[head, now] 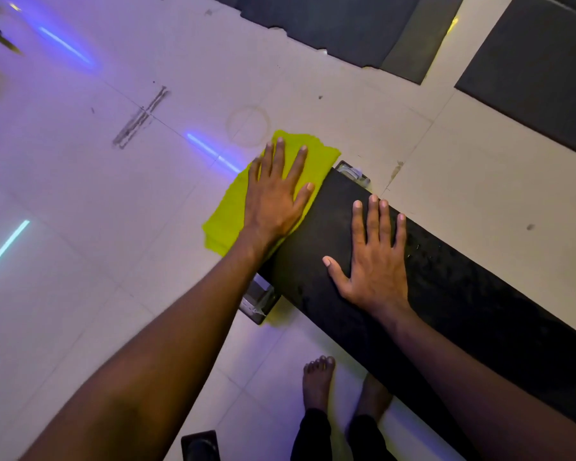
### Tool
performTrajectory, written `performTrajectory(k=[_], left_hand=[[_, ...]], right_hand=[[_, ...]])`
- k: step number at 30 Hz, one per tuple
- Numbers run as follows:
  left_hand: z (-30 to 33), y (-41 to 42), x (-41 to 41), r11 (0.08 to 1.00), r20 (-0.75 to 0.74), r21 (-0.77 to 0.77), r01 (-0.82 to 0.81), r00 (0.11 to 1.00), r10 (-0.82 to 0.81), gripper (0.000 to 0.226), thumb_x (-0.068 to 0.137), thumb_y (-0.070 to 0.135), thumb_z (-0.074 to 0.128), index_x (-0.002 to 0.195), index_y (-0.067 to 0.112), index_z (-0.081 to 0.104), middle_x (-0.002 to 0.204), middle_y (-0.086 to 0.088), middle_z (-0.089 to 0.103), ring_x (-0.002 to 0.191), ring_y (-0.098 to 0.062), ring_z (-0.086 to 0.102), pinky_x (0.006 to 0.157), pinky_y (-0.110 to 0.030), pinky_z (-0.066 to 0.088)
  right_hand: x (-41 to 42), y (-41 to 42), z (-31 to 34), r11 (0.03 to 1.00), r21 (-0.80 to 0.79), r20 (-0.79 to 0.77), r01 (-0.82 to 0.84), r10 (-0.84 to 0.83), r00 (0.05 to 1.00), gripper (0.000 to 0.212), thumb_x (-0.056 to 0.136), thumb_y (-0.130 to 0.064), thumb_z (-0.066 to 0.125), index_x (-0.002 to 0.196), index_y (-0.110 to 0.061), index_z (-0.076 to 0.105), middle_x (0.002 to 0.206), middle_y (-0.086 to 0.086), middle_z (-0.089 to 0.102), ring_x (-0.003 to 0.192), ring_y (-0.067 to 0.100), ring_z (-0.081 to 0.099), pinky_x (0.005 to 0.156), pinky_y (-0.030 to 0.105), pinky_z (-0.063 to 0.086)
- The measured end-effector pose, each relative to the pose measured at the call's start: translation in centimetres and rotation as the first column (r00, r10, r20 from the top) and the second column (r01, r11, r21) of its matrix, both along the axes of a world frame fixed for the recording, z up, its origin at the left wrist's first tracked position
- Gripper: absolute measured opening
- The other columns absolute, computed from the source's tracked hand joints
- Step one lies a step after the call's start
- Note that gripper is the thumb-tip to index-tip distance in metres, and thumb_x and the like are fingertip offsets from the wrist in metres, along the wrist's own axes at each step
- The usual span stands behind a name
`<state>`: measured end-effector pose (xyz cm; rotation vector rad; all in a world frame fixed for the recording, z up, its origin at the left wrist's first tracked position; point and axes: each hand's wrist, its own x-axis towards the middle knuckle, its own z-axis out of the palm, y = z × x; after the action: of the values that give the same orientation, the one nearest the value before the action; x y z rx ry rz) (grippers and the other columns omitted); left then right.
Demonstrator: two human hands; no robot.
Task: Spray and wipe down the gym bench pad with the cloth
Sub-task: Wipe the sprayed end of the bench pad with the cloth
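Observation:
The black gym bench pad (453,294) runs from the centre of the view down to the right edge. A lime-green cloth (226,214) lies spread over the pad's left end and hangs past it. My left hand (276,194) presses flat on the cloth with straight, spread fingers. My right hand (373,261) rests flat on the bare pad just right of the cloth, fingers straight. No spray bottle is in view.
Metal bench frame ends (260,301) stick out below the pad's left end. My bare feet (320,380) stand on the pale tiled floor near the pad. Dark rubber mats (532,68) lie at the top right. A dark object (200,445) sits at the bottom edge.

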<state>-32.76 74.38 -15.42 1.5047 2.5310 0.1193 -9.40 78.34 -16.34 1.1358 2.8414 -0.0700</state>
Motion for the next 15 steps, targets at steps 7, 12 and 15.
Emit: performTrajectory(k=[7,12,15], left_hand=[[0.3,-4.9,0.6,0.978,-0.018,0.04,-0.207,0.978,0.208,0.064,0.106,0.051,0.03,0.164,0.028,0.017,0.171,-0.014,0.014,0.158,-0.033,0.014,0.126,-0.049,0.019],[-0.2,-3.7,6.6,0.992,-0.079,0.004,-0.128,0.989,0.128,0.071,0.103,0.057,0.025,0.165,0.024,0.015,0.172,-0.018,0.007,0.159,-0.037,0.005,0.127,-0.049,0.011],[-0.1,0.4,4.0,0.99,-0.056,0.01,0.142,0.988,-0.141,0.068,0.103,0.059,0.025,0.164,0.031,0.016,0.173,-0.013,0.008,0.16,-0.032,0.005,0.127,-0.048,0.011]], right_hand=[[0.0,0.0,0.1,1.0,-0.025,-0.015,0.007,-0.007,1.0,0.103,0.096,-0.077,0.025,0.168,-0.007,0.002,0.176,0.021,0.0,0.165,0.038,0.001,0.13,0.065,0.011],[0.1,0.0,-0.2,1.0,-0.025,-0.034,0.001,-0.001,0.999,0.104,0.095,-0.076,0.027,0.168,-0.007,0.001,0.176,0.022,-0.002,0.165,0.039,0.0,0.129,0.066,0.009],[0.2,0.0,-0.2,1.0,-0.019,-0.045,-0.006,0.005,0.999,0.103,0.096,-0.076,0.026,0.168,-0.007,0.002,0.176,0.021,-0.001,0.165,0.038,0.0,0.13,0.065,0.01]])
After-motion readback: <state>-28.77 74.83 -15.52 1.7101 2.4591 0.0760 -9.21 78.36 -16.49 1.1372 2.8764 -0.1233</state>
